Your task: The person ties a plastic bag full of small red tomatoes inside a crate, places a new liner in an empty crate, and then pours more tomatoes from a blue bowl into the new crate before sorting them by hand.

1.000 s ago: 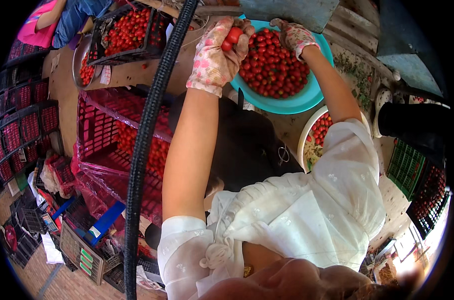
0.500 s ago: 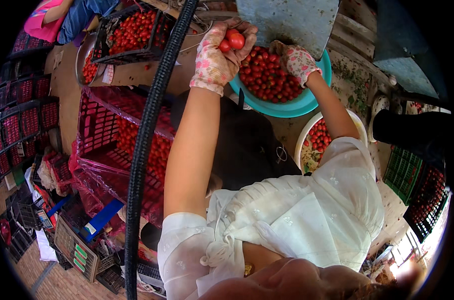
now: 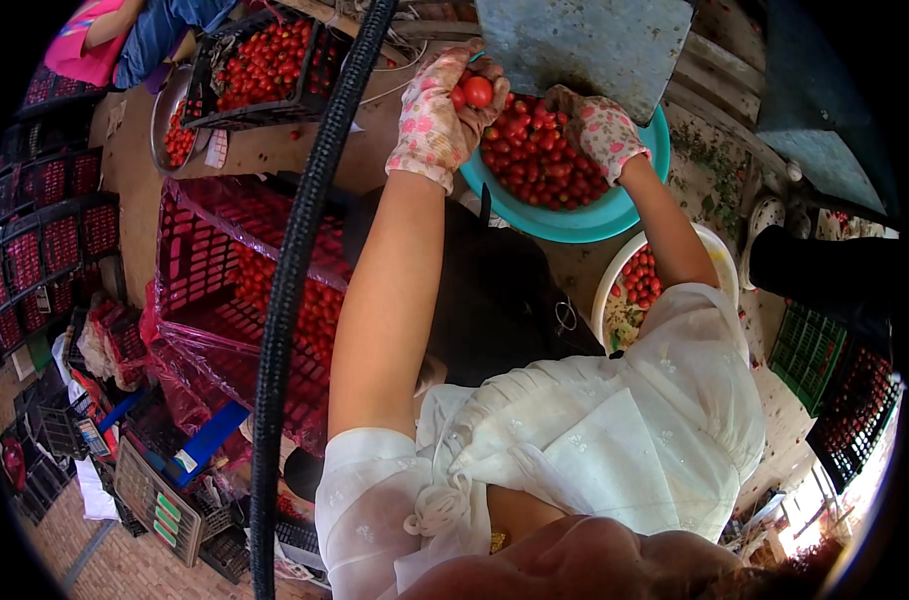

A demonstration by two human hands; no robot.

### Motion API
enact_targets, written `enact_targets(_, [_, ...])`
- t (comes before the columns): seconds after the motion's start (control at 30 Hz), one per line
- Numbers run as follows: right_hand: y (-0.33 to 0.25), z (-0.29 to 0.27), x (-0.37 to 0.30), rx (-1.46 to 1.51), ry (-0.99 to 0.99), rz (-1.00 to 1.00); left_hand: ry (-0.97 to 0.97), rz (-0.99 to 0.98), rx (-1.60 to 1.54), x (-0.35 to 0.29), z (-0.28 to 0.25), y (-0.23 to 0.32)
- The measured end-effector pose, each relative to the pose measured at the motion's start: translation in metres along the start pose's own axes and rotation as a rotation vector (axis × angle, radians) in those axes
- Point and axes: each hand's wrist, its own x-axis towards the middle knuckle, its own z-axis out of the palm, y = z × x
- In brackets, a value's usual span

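Note:
In my left hand [image 3: 434,125], which wears a flowered, stained glove, a few red cherry tomatoes [image 3: 477,93] lie cupped in the curled fingers. This hand is at the left rim of a turquoise basin [image 3: 569,230]. Many more red tomatoes [image 3: 534,165] fill the basin. My right hand [image 3: 599,130], gloved the same way, reaches down over the far right part of this heap. Its fingers are bent towards the tomatoes, and whatever they grip is hidden. A grey-blue metal sheet [image 3: 584,45] slopes down to the basin's far side.
A white bucket [image 3: 726,255] with tomatoes stands beside my right arm. Left of me is a plastic-lined pink crate [image 3: 189,240] of tomatoes; farther off are a black crate [image 3: 309,100] and a metal bowl [image 3: 159,130]. A black cable [image 3: 299,240] crosses the view. Another person's leg [image 3: 814,270] is at right.
My left hand, still holding tomatoes, has shifted slightly, and its fingers have turned a little over the basin's edge. My right hand has moved slightly lower in view over the heap.

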Motion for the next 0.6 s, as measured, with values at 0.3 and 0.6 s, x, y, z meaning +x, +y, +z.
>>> enact_targets(0.3, [-0.003,-0.003,0.002,-0.001,-0.011,0.025,0.225,-0.060,0.120,0.009,-0.006,-0.006])
enact_targets(0.6, [0.005,0.002,0.007,0.050,0.026,0.095,0.211,-0.053,0.161,0.008,-0.007,-0.005])
